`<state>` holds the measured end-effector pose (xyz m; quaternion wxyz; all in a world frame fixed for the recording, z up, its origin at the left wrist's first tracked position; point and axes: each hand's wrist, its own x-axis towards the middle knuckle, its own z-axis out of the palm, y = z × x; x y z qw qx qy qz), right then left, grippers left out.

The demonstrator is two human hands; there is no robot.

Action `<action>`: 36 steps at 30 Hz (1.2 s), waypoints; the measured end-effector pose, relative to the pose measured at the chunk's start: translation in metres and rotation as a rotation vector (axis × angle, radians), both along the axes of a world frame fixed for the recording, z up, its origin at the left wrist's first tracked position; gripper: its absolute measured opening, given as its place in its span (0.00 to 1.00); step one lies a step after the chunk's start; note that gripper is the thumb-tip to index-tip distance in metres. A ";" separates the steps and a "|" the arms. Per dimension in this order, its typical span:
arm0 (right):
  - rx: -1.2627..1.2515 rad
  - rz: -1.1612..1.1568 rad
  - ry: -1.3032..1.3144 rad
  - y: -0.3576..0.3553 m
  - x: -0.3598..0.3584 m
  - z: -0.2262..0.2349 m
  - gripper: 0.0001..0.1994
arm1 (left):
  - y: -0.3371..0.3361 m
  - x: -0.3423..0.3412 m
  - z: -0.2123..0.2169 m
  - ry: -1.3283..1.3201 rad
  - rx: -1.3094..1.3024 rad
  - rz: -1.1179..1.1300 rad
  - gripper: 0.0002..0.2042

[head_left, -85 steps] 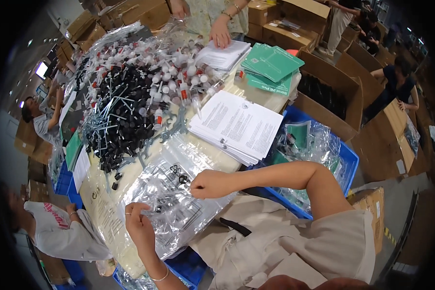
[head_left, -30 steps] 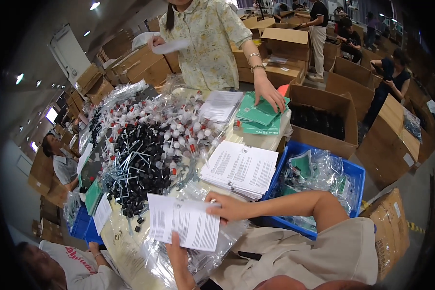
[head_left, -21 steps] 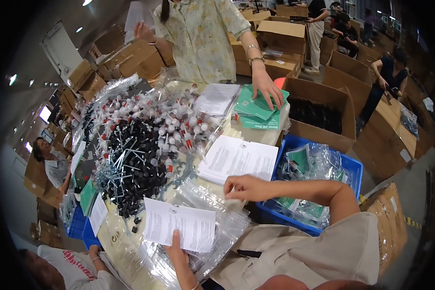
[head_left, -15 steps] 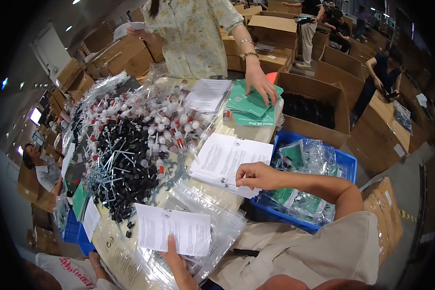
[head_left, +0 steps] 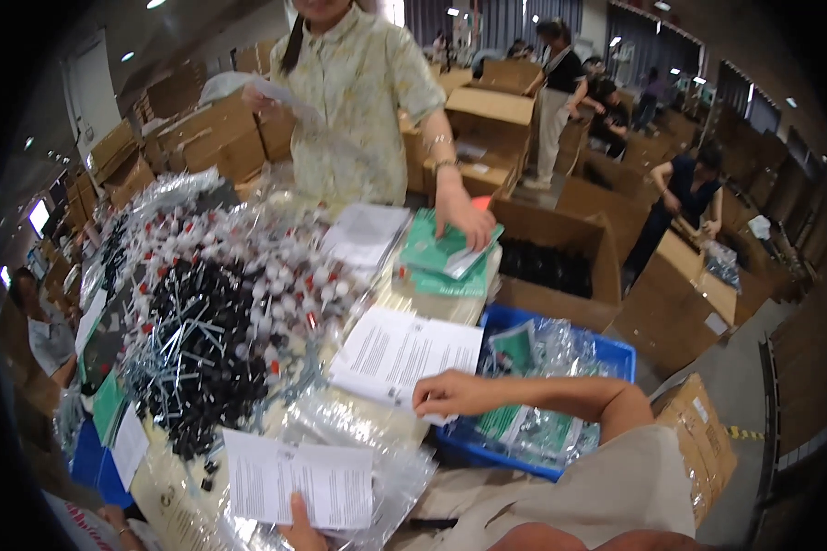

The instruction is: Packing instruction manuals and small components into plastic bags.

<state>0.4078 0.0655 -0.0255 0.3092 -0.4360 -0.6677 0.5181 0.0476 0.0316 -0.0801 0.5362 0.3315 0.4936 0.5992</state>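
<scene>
The printed-sheet stack [head_left: 412, 352] lies on the table [head_left: 381, 415] toward the right hand's [head_left: 448, 397] eleven o'clock, nearer it than the left hand [head_left: 301, 533], which clamps a leaflet [head_left: 317, 473]. Right fingers curl; I cannot tell whether they grip paper.

The left hand [head_left: 301, 531] sits at seven o'clock, thumb [head_left: 298, 509] toward twelve, the right hand [head_left: 452, 395] at five, fingers [head_left: 424, 402] curled.

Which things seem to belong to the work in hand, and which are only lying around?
In use, it seems:
printed paper, held by the left hand
paper stack, beside the right hand
clear bags, under the printed paper
perhaps the pile of small parts

Apparently only nearby:
open carton of black items
brown carton, lower right
</scene>
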 end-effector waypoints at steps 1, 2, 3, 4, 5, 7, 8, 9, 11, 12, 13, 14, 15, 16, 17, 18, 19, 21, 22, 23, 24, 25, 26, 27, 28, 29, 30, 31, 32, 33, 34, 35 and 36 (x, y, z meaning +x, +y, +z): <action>-0.069 0.029 -0.040 0.000 -0.001 0.004 0.08 | 0.000 -0.003 -0.002 -0.020 -0.012 -0.030 0.24; -0.055 0.036 -0.038 -0.003 -0.004 0.005 0.08 | 0.001 -0.003 -0.002 -0.028 -0.005 -0.034 0.24; -0.045 0.046 -0.032 -0.004 -0.006 0.006 0.08 | 0.000 -0.002 -0.003 -0.024 0.004 -0.030 0.23; -0.044 0.046 -0.032 -0.004 -0.006 0.006 0.08 | -0.001 -0.002 -0.003 -0.017 0.010 -0.025 0.22; -0.034 0.046 -0.068 -0.004 -0.004 0.008 0.08 | -0.001 -0.002 -0.005 -0.016 0.010 -0.023 0.22; -0.035 0.053 -0.097 -0.005 0.001 0.009 0.08 | 0.000 0.001 -0.009 0.051 0.033 0.031 0.21; 0.004 0.031 -0.114 -0.005 0.002 0.008 0.08 | -0.001 0.003 -0.006 0.057 0.016 0.023 0.21; 0.041 0.015 -0.132 -0.004 0.006 0.011 0.08 | 0.000 0.005 -0.004 0.059 0.000 0.036 0.21; 0.138 -0.028 -0.273 -0.002 0.017 0.024 0.07 | 0.002 0.008 -0.004 0.074 0.000 0.052 0.20; 0.177 -0.064 -0.295 -0.001 0.024 0.035 0.07 | 0.002 0.008 -0.003 0.098 0.000 0.063 0.19; 0.285 -0.130 -0.389 0.006 0.031 0.036 0.07 | 0.002 0.009 0.000 0.097 -0.019 0.077 0.19; 0.311 -0.218 -0.396 0.013 0.043 0.039 0.07 | 0.002 0.012 0.006 0.100 -0.012 0.074 0.19; 0.318 -0.308 -0.482 0.021 0.053 0.044 0.07 | 0.002 0.013 0.010 0.106 -0.003 0.072 0.19; 0.457 -0.386 -0.618 0.031 0.064 0.049 0.06 | 0.002 0.011 0.008 0.118 -0.011 0.064 0.19; 0.520 -0.463 -0.646 0.042 0.078 0.049 0.05 | 0.001 0.008 0.007 0.120 -0.021 0.068 0.19; 0.663 -0.496 -0.789 0.053 0.090 0.052 0.05 | 0.001 0.006 0.005 0.111 -0.019 0.035 0.21; 0.706 -0.517 -0.850 0.064 0.104 0.056 0.08 | 0.001 0.004 0.004 0.099 -0.011 0.000 0.23; 0.854 -0.615 -1.001 0.087 0.122 0.054 0.15 | 0.001 0.003 0.001 0.132 -0.012 -0.007 0.23; 0.869 -0.618 -0.998 0.095 0.129 0.052 0.15 | 0.003 0.003 0.000 0.166 -0.019 -0.023 0.22; 0.673 -0.626 -1.080 0.100 0.129 0.050 0.18 | 0.001 0.002 0.000 0.167 -0.013 -0.016 0.22; 0.472 -0.632 -1.155 0.104 0.130 0.049 0.21 | 0.000 0.001 0.000 0.168 -0.018 -0.026 0.22; 0.477 -0.633 -1.151 0.107 0.133 0.049 0.21 | 0.000 0.002 0.000 0.169 -0.024 -0.038 0.22; 0.418 -0.598 -1.184 0.108 0.131 0.052 0.22 | -0.002 0.001 0.000 0.172 -0.025 -0.033 0.22; 0.356 -0.562 -1.218 0.109 0.129 0.054 0.23 | -0.003 0.001 -0.001 0.169 -0.019 -0.012 0.21; 0.353 -0.558 -1.215 0.108 0.128 0.057 0.23 | -0.004 0.001 -0.001 0.166 -0.013 0.009 0.21; 0.330 -0.564 -1.177 0.106 0.128 0.061 0.22 | -0.005 0.001 0.000 0.168 -0.018 0.007 0.21; 0.305 -0.568 -1.139 0.105 0.129 0.063 0.21 | -0.005 0.002 0.002 0.171 -0.019 0.004 0.21; 0.298 -0.566 -1.140 0.106 0.131 0.063 0.21 | -0.004 0.003 0.004 0.174 -0.022 0.000 0.21; 0.283 -0.566 -1.104 0.106 0.135 0.064 0.21 | -0.003 0.005 0.005 0.175 -0.031 -0.004 0.21; 0.267 -0.565 -1.067 0.107 0.138 0.065 0.21 | -0.001 0.007 0.006 0.182 -0.006 0.017 0.20; 0.303 -0.557 -1.029 0.111 0.144 0.059 0.18 | -0.001 0.008 0.006 0.189 0.018 0.038 0.18; 0.291 -0.554 -1.033 0.113 0.149 0.058 0.18 | -0.001 0.009 0.008 0.189 0.006 0.032 0.18; 0.302 -0.523 -0.962 0.116 0.153 0.057 0.17 | -0.001 0.008 0.010 0.172 0.011 0.027 0.18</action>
